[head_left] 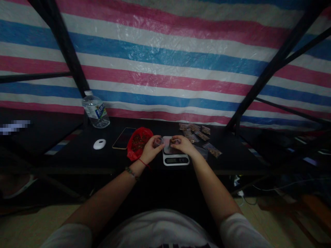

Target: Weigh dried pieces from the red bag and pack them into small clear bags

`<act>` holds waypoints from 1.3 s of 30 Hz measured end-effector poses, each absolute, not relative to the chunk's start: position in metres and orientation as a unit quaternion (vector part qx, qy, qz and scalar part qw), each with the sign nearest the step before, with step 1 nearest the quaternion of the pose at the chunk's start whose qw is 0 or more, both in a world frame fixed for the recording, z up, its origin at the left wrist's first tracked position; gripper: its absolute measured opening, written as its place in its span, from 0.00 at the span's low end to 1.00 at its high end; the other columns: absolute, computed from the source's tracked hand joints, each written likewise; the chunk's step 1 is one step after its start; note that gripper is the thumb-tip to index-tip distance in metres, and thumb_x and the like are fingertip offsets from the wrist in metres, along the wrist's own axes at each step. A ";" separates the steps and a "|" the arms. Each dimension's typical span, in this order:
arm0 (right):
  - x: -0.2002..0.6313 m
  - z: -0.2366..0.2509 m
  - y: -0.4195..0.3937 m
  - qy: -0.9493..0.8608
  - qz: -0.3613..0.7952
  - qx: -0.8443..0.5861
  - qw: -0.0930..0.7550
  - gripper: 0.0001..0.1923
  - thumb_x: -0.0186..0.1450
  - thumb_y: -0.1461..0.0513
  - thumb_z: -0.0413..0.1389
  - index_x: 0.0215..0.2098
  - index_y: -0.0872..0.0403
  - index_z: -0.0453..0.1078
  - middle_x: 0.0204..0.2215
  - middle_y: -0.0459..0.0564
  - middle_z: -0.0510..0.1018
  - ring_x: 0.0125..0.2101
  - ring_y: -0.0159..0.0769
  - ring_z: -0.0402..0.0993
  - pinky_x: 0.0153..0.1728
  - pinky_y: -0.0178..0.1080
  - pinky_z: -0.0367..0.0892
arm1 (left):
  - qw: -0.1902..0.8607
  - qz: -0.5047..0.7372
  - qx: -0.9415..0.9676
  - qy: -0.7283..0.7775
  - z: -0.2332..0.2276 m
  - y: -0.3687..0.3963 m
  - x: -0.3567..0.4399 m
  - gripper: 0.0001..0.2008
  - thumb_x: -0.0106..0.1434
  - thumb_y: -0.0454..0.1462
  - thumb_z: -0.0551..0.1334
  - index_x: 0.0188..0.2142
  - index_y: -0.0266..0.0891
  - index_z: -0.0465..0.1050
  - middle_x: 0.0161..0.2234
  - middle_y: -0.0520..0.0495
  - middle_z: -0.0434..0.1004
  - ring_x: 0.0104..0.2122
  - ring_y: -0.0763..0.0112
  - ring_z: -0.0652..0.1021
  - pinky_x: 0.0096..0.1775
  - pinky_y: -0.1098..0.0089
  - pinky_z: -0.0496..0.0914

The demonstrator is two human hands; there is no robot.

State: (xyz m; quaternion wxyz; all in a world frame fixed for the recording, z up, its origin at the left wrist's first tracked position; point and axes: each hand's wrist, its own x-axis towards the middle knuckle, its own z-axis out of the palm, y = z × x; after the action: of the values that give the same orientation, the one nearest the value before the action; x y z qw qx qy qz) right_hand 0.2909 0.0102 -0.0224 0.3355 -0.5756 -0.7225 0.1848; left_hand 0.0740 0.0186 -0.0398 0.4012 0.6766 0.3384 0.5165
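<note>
My left hand [150, 149] is closed around a small clear round container [158, 141], beside the left edge of a kitchen scale [177, 160]. Over the scale's plate, the fingers of my right hand [184, 144] are closed on a small clear item with brown bits [175, 140]; whether it is a bag or a cup I cannot tell. An open red plastic bag [131, 151] holding brown pieces [139, 140] lies just left of my left hand. Several small clear bags [203, 135] with brown contents are spread beyond my right hand.
A phone [123, 138] and a white oval object [99, 144] lie left of the red bag. A large clear bottle [95, 112] stands at the back left. Dark metal posts [69, 51] rise in front of a striped plastic sheet [165, 62]. Cables [241, 193] hang below right.
</note>
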 end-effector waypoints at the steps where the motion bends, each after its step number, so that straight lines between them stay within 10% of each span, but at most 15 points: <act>1: 0.291 -0.024 0.011 -0.724 0.184 -0.575 0.334 0.21 0.53 0.59 0.64 0.45 0.57 0.72 0.44 0.55 0.77 0.45 0.39 0.72 0.50 0.42 0.63 | 0.400 0.514 0.678 0.341 -0.043 0.019 0.073 0.24 0.54 0.46 0.65 0.47 0.37 0.66 0.39 0.46 0.72 0.39 0.66 0.75 0.44 0.63 0.70; 16: 0.248 -0.018 -0.021 -0.671 0.342 -0.466 0.464 0.29 0.52 0.62 0.62 0.52 0.53 0.63 0.44 0.52 0.75 0.43 0.36 0.75 0.44 0.39 0.70 | 0.258 0.436 0.773 0.382 -0.038 -0.004 0.053 0.26 0.50 0.47 0.69 0.46 0.38 0.71 0.42 0.43 0.76 0.41 0.60 0.76 0.45 0.59 0.70; 39: 0.247 0.006 -0.046 -0.747 0.307 -0.449 0.382 0.22 0.57 0.62 0.60 0.50 0.52 0.68 0.47 0.52 0.75 0.45 0.37 0.74 0.46 0.40 0.68 | 0.334 0.428 0.762 0.352 -0.037 -0.016 0.059 0.26 0.49 0.45 0.70 0.46 0.37 0.70 0.42 0.43 0.77 0.41 0.60 0.77 0.45 0.61 0.70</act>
State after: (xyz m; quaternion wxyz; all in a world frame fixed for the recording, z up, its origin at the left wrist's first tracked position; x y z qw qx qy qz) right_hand 0.2470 -0.0464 0.0056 0.3818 -0.4495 -0.7471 0.3067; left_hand 0.0592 -0.0164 -0.0370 0.3343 0.7620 0.3523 0.4283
